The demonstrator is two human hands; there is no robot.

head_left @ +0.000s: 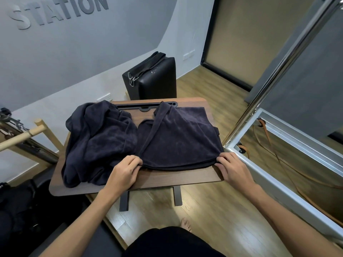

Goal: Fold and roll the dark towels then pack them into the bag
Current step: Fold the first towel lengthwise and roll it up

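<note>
Fingers of the left hand [124, 170] and right hand [232, 167] pinch the 2 near corners of a folded dark towel [178, 140] lying flat on the wooden table [167, 179]. Just left, a crumpled towel heap [96, 143] touches it.

Wooden table [167, 179] bears folded towel [183, 138], crumpled towels [100, 141].
</note>
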